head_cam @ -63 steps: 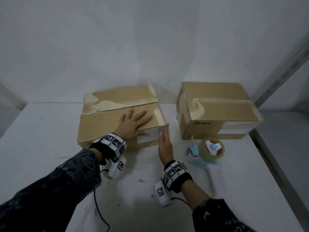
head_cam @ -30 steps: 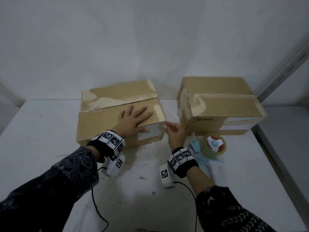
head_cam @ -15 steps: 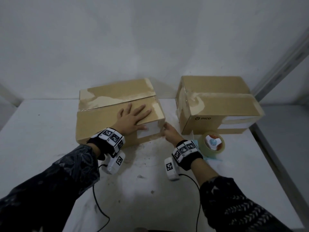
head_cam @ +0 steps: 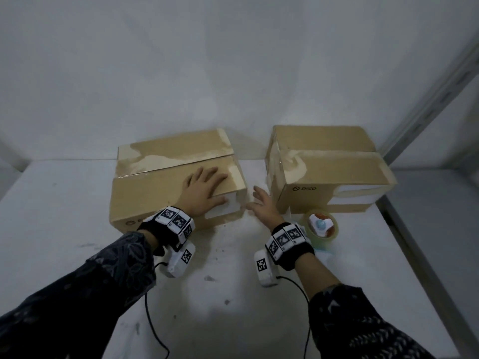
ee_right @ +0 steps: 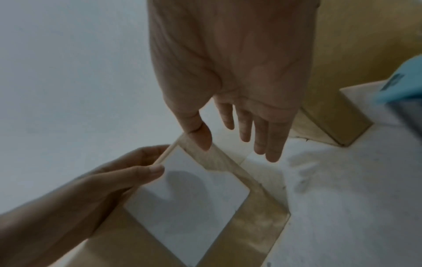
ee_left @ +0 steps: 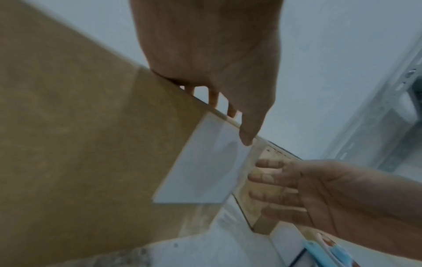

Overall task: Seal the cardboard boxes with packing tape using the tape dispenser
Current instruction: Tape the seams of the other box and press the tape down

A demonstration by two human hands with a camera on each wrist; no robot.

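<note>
The left cardboard box [head_cam: 166,187] sits closed on the table [head_cam: 51,216], left hand [head_cam: 204,189] flat on it; the right hand [head_cam: 261,206] has let go, fingers spread beside its corner.

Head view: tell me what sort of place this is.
Probably a plain packing station: two cardboard boxes on a scuffed white table against a bare wall, with a tape dispenser lying by the right hand.

Dim, bluish and grainy throughout, with soft shadows, blurred wrist views and edges bent by wide-angle distortion.
</note>
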